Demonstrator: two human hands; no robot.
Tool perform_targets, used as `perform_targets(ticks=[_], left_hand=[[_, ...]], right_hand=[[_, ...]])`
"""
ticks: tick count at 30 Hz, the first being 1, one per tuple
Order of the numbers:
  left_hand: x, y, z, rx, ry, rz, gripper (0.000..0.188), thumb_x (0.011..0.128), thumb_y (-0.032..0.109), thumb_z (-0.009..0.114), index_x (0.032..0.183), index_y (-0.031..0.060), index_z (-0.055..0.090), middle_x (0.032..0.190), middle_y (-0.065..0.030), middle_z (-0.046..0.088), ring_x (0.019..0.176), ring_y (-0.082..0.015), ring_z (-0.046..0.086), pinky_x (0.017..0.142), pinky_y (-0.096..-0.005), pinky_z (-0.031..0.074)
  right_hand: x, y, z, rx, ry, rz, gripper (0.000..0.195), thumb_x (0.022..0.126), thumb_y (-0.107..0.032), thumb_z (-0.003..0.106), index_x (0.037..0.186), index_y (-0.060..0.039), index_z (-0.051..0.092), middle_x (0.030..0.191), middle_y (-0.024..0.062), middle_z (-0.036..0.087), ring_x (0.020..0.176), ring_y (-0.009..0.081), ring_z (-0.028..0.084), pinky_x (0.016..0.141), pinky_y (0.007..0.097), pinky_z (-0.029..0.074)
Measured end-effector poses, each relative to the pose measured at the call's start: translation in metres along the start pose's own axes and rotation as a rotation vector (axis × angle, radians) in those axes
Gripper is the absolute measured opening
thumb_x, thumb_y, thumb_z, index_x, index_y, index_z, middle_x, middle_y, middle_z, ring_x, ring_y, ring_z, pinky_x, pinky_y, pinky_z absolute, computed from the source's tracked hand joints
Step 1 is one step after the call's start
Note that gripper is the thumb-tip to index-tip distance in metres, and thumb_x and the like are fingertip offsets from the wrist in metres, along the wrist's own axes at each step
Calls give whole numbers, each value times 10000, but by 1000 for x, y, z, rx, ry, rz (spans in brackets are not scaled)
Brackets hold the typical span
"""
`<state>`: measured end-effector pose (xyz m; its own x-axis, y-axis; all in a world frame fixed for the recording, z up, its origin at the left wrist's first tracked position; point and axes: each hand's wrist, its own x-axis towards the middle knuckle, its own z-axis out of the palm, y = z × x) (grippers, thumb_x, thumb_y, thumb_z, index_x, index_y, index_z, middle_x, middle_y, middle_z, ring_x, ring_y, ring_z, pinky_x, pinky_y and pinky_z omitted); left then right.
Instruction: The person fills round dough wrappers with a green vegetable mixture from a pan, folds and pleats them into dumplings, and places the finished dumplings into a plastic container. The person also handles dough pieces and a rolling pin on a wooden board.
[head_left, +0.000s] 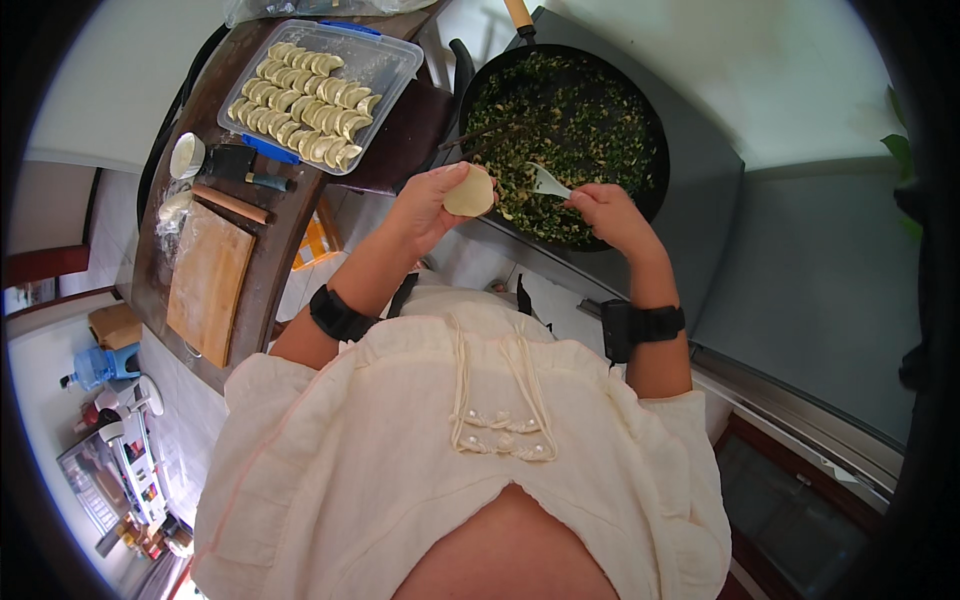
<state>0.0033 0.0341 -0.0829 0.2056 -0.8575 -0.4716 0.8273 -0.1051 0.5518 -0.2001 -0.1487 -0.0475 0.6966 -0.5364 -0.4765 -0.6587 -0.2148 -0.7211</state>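
My left hand (429, 201) holds a round dumpling wrapper (469, 193), flat and pale with nothing on it, beside the pan's near left rim. In my right hand (613, 216) is a white spoon (550, 181); its bowl end dips into the chopped filling (577, 135). This filling, dark green with yellowish bits, is spread across a wide black frying pan (657, 161). A pair of dark chopsticks (484, 133) rests in the pan, pointing out over its left side. Rows of folded dumplings (304, 101) lie in a clear plastic container (390, 64) at the upper left.
On the dark wooden table (281, 217) are a cutting board (210, 281), a rolling pin (231, 204), a cleaver (229, 161), a white cup (187, 155) and a lump of dough (176, 206). A dark chair seat (409, 127) stands between table and pan. The pan sits on a grey surface (697, 172).
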Motion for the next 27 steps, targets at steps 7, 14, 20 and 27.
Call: perform_targets(ticks=[7, 14, 20, 27], left_hand=[[7, -6, 17, 3, -42, -15, 302, 951, 251, 510, 1100, -11, 533, 1076, -157, 615, 1005, -280, 619, 875, -390, 528], [31, -9, 42, -99, -25, -81, 426, 1002, 348, 354, 1166, -25, 477, 1146, -165, 573, 1034, -321, 597, 912, -439, 505], [38, -7, 64, -110, -112, -125, 515, 1010, 385, 262, 1252, -41, 421, 1258, -196, 515, 1141, -372, 532, 965, -487, 460], [38, -3, 85, -201, -120, -189, 521, 1011, 383, 244, 1284, -34, 393, 1288, -215, 487, 1180, -384, 499, 1006, -517, 418]], right_hand=[[-32, 8, -14, 372, 97, 98, 309, 923, -266, 529, 950, 15, 656, 555, -76, 370, 467, 38, 335, 430, 214, 301], [-60, -3, -16, 496, 188, 46, 293, 935, -249, 538, 987, 17, 648, 562, -84, 367, 470, 26, 324, 433, 197, 291], [-68, -5, 4, 204, 373, -235, 234, 927, -216, 550, 951, -10, 656, 569, 2, 485, 469, 63, 405, 452, 241, 359], [-60, 18, 27, -907, 784, -805, 349, 803, -91, 642, 1146, -41, 600, 614, 18, 441, 553, 167, 492, 487, 292, 425]])
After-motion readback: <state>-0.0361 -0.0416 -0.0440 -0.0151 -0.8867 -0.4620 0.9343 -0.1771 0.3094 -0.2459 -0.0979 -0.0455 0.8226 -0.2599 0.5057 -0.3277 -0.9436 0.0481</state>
